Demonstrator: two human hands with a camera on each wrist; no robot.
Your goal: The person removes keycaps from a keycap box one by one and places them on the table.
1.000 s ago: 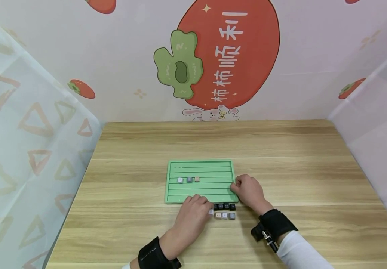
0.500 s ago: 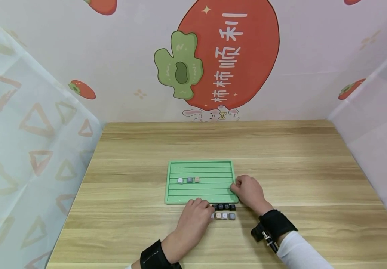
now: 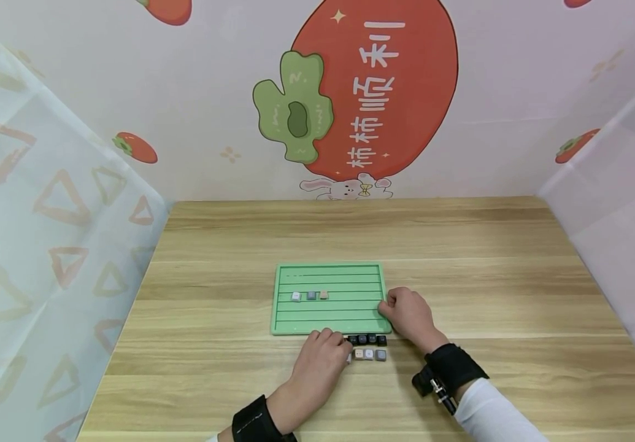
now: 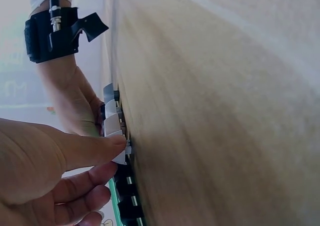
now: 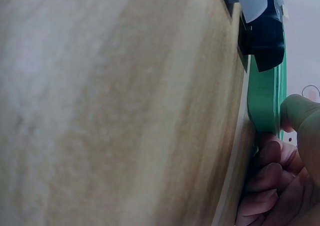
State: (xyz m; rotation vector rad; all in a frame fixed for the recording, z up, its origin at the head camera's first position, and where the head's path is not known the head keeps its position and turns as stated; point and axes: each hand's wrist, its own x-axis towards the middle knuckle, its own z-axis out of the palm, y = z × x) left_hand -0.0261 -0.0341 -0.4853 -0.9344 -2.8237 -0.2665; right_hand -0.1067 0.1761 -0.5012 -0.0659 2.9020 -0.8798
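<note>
My left hand pinches a white keycap between thumb and fingers, at the left end of a short row of light keycaps. Just beyond lies a row of black keycaps, its left end partly behind my fingers. My right hand grips the near right part of a green grooved tray, the thumb on its rim and the other fingers curled at its side. On the tray sit a white keycap, a grey keycap and a beige keycap, spaced along one line.
The wooden table carries the tray near its middle. Printed white sheets wall it at the back and both sides. A black strap with a camera sits on my right wrist, another black strap on my left.
My left hand has come slightly toward me and right, bringing the white keycap from between the two rows down to the light row's left end. My right hand stays on the tray.
</note>
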